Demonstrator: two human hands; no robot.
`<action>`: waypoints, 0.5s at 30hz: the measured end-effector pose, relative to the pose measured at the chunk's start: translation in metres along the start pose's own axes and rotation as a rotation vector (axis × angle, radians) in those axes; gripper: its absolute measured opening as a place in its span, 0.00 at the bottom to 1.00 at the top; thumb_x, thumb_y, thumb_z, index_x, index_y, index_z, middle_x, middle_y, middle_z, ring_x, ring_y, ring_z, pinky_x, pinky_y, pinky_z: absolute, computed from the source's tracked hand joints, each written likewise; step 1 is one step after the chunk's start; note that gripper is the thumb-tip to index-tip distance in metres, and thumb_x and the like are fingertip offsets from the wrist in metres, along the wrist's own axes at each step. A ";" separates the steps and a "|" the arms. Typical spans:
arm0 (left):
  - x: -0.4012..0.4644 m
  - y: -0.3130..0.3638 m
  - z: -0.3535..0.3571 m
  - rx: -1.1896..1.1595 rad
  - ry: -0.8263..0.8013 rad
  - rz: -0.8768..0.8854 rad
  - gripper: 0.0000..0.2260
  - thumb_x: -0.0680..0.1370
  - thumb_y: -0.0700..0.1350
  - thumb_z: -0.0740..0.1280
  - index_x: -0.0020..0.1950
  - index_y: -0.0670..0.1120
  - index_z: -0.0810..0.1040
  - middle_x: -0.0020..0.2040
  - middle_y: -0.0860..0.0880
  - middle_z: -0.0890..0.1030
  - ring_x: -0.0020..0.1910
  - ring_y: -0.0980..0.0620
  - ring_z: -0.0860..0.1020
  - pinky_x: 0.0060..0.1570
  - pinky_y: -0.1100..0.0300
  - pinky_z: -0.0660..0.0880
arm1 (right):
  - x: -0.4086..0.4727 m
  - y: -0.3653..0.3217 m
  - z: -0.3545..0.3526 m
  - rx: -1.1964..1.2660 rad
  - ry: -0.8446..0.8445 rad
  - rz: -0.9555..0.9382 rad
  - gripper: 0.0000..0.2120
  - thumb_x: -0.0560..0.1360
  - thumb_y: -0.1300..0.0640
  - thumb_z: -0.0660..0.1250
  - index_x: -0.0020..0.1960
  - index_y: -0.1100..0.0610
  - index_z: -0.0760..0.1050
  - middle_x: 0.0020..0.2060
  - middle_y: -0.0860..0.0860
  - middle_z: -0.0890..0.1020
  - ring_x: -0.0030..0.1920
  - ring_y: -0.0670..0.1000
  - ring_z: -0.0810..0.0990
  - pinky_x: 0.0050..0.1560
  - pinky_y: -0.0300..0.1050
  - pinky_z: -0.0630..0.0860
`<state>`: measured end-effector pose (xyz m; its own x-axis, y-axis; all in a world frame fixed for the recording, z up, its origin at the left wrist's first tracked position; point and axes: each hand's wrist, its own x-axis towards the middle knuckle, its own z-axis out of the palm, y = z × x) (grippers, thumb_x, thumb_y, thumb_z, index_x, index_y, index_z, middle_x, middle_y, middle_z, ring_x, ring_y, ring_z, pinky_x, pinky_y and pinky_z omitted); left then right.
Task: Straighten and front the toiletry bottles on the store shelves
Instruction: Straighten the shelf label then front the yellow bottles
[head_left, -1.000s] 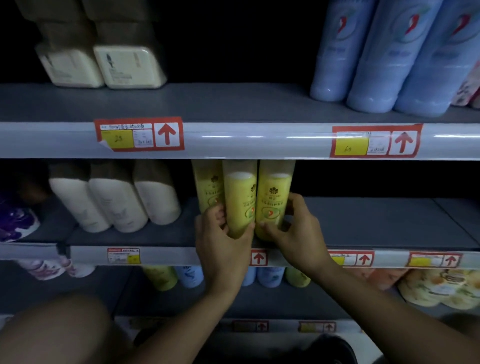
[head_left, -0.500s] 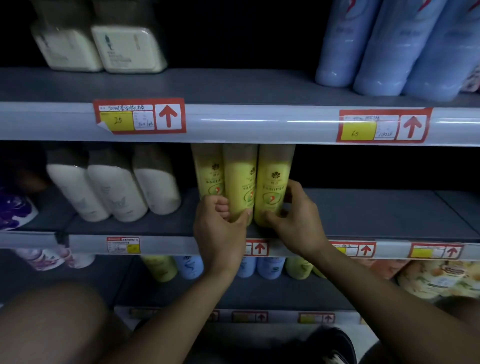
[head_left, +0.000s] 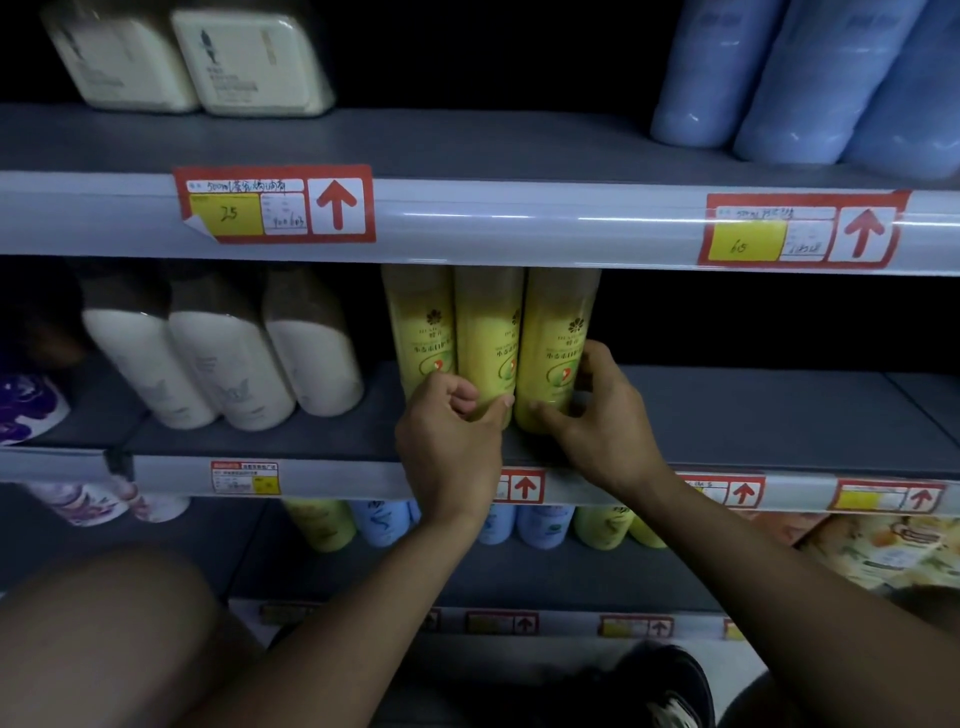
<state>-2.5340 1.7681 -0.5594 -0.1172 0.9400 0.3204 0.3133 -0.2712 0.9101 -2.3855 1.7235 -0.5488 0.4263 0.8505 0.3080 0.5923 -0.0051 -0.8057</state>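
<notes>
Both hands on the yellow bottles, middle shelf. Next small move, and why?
Probably twist the middle yellow bottle with the left hand until its label faces out. Its print shows only at the right edge, while the right yellow bottle, held by the right hand, and the left yellow bottle show theirs more fully.

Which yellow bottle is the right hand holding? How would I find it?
Find the middle shelf, under the rail with red arrow price tags. Three yellow bottles stand side by side there, right of the white bottles. It is the rightmost yellow bottle, gripped low by the right hand; only dark, bare shelf lies to its right.
</notes>
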 end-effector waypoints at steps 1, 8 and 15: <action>0.000 0.001 0.000 -0.001 0.000 -0.004 0.15 0.69 0.49 0.83 0.40 0.52 0.76 0.36 0.54 0.79 0.36 0.56 0.79 0.38 0.53 0.80 | 0.000 0.001 0.000 -0.009 0.008 -0.008 0.28 0.68 0.47 0.77 0.64 0.43 0.70 0.57 0.46 0.82 0.58 0.47 0.82 0.58 0.53 0.81; -0.002 0.004 0.002 0.020 0.011 -0.010 0.15 0.70 0.51 0.82 0.38 0.52 0.75 0.34 0.55 0.79 0.36 0.55 0.80 0.38 0.49 0.80 | -0.001 -0.001 -0.001 -0.024 0.036 -0.024 0.25 0.71 0.57 0.79 0.60 0.40 0.71 0.52 0.39 0.82 0.53 0.42 0.83 0.54 0.44 0.82; -0.005 0.010 0.002 0.044 0.010 -0.016 0.14 0.71 0.51 0.81 0.36 0.52 0.76 0.31 0.56 0.79 0.33 0.57 0.80 0.37 0.50 0.80 | -0.002 -0.004 -0.002 -0.015 0.016 0.021 0.27 0.72 0.56 0.79 0.67 0.51 0.73 0.53 0.39 0.81 0.49 0.35 0.78 0.50 0.24 0.74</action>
<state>-2.5284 1.7610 -0.5527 -0.1313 0.9420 0.3090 0.3529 -0.2468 0.9025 -2.3871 1.7206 -0.5451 0.4493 0.8419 0.2990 0.5930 -0.0307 -0.8046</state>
